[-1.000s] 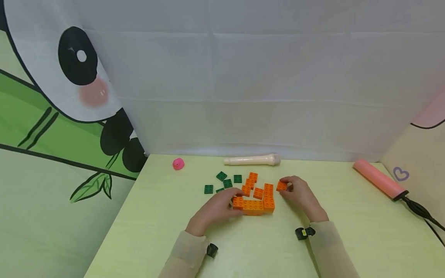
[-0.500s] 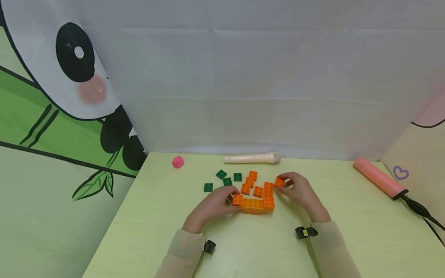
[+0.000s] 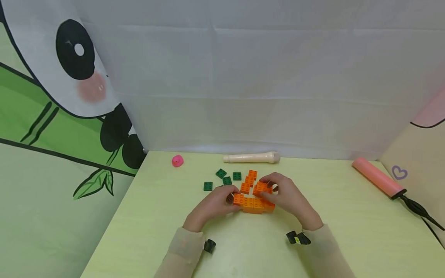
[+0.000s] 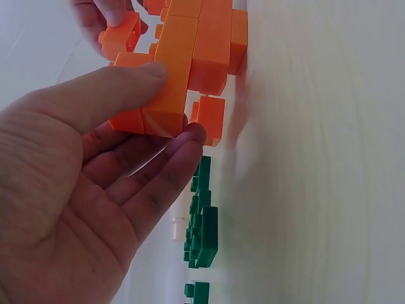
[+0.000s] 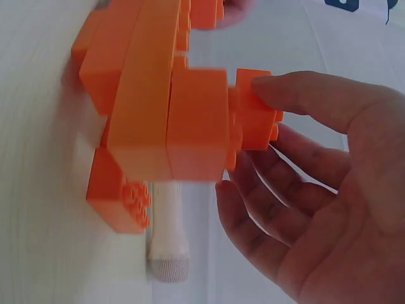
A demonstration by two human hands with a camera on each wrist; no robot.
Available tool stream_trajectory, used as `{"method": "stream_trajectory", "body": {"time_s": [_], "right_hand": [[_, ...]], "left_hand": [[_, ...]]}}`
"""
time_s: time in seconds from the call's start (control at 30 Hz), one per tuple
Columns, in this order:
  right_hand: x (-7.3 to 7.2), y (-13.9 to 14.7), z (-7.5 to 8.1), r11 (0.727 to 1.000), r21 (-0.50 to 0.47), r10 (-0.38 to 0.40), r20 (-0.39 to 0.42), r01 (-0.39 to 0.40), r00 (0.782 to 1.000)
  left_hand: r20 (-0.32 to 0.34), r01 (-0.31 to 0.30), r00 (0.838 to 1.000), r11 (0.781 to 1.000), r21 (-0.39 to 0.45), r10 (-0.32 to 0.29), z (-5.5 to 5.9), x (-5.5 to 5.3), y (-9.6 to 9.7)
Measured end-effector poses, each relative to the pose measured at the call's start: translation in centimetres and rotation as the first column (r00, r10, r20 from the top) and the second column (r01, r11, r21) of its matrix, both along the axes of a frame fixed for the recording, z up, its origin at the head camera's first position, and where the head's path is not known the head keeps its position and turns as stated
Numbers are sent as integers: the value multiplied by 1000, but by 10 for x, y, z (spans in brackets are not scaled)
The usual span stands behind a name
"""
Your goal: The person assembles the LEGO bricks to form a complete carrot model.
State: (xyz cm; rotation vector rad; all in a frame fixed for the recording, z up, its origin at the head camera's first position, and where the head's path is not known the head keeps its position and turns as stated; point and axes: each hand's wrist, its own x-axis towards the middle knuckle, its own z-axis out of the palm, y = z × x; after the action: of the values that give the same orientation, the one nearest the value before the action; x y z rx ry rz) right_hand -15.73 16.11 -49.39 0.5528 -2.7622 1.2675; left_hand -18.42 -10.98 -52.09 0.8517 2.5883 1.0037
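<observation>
My left hand [image 3: 213, 205] grips the left end of a structure of joined orange toy bricks [image 3: 252, 206], its thumb on the near side. In the left wrist view the thumb presses the side of that structure [image 4: 172, 76] and the fingers curl beneath. My right hand [image 3: 290, 197] pinches a small orange brick [image 5: 253, 120] between thumb and fingers, over the right part of the structure. In the right wrist view this brick is right at the studs of an upper brick [image 5: 197, 123]; whether it is pressed on, I cannot tell. Loose orange bricks [image 3: 248, 181] lie just behind.
Several green bricks [image 3: 208, 186] lie behind the left hand. A pale toy microphone [image 3: 251, 158] lies along the table's back edge, with a small pink object [image 3: 177, 160] to its left. On the right is a pink cylinder [image 3: 378, 177] with a black end.
My right hand has moved left with its orange brick, from beside the structure to over its right part. My left hand keeps its grip, almost in the same place.
</observation>
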Motion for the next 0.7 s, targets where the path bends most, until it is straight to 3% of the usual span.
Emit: {"method": "stream_trajectory", "body": {"time_s": [0.43,0.7], "right_hand": [[7,-26,-5,988,109,116,-27,-112,993],[5,-28,-7,981,118,162,-48,-156,986]], "left_hand": [[-41,27,999,1000,8,-27,0,-1,-1],[-34,30,999,999,20,-29,2,0,-1]]}}
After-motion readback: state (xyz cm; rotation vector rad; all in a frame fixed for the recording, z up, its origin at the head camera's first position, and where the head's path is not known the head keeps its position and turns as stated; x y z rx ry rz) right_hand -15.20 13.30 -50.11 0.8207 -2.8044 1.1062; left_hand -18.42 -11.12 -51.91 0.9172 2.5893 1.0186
